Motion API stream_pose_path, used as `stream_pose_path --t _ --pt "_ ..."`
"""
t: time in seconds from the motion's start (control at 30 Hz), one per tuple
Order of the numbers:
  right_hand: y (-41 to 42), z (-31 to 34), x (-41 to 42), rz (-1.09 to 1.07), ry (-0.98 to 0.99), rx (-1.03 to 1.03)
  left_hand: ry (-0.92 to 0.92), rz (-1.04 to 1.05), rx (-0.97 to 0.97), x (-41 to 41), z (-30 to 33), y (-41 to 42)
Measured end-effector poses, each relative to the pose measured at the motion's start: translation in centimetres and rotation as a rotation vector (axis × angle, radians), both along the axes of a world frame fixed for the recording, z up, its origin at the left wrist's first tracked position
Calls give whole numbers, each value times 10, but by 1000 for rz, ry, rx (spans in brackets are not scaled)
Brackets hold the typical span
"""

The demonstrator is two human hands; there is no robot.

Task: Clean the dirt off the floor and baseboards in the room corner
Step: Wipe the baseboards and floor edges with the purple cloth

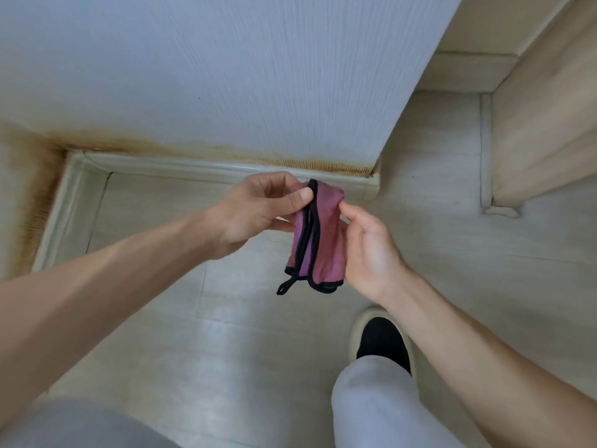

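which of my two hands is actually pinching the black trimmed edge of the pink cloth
The left hand: its thumb presses the cloth's black trim near the top. The right hand only touches the plain pink side.

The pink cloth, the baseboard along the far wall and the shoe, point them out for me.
pink cloth (pixel 324 234): head view, on the folded pink face between the two hands.
baseboard (pixel 193 165): head view, on its pale front face below the stained wall.
shoe (pixel 381 337): head view, on the black upper.

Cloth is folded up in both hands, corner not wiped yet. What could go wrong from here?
1. The folded cloth offers a small face, so it may smear the brown stains above the baseboard.
2. Its dangling loop could drag on the floor.
3. The left hand pinches only an edge; it may slip.
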State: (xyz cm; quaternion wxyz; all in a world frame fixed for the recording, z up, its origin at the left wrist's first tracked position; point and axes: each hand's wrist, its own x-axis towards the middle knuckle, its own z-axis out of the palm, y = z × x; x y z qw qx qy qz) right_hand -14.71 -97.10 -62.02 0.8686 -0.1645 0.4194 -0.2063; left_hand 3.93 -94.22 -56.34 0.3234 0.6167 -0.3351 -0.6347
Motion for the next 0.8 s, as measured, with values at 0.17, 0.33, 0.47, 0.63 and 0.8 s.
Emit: stream_pose_path --t 0.17,0.33,0.47,0.63,0.8 --pt "5 -1 -4 -16 43 -82 18 16 -9 -15 12 1" --pt "9 -9 -10 -68 -48 36 -9 28 -30 -28 17 1" --pt "9 -11 -26 -215 -58 149 -46 71 -8 -28 16 -1" --pt "5 -6 -41 -207 -18 22 -87 114 23 -28 5 -4" --pt "3 -8 -45 -185 91 -9 -121 235 72 -36 -10 -8"
